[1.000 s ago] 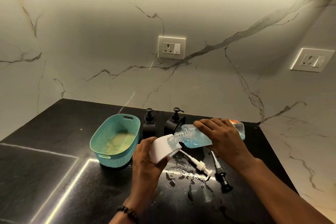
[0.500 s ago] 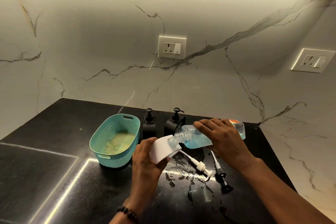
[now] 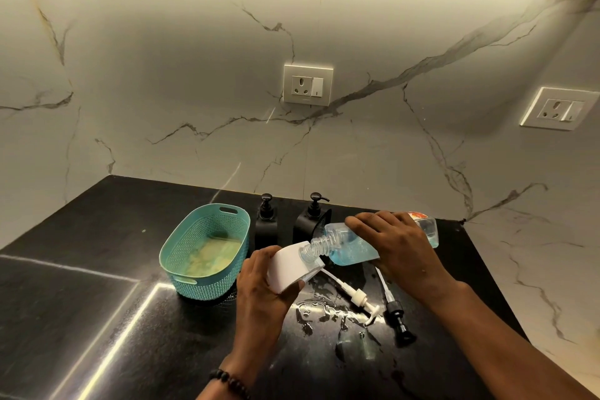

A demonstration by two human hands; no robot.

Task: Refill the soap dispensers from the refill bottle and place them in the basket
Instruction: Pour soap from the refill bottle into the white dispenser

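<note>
My left hand [image 3: 263, 289] grips a white soap dispenser [image 3: 290, 266], tilted with its open top toward the right. My right hand [image 3: 394, 243] holds the clear refill bottle [image 3: 349, 245] almost on its side, blue liquid inside, its ribbed neck resting at the dispenser's mouth. Two black dispensers [image 3: 267, 221] [image 3: 310, 221] with pumps on stand upright behind, by the wall. A teal basket [image 3: 181, 253] sits to the left of my left hand, nothing standing in it. A white pump [image 3: 355, 295] and a black pump [image 3: 394, 312] lie loose on the counter.
Spilled liquid [image 3: 319, 310] shines on the black counter [image 3: 81, 302] below the dispenser. Marble walls stand behind and to the right, with one power socket [image 3: 307, 84] on the back wall and another socket [image 3: 560, 108] on the right wall.
The refill bottle has tipped slightly further and the blue liquid has shifted toward its neck. Both hands stay in almost the same place.
</note>
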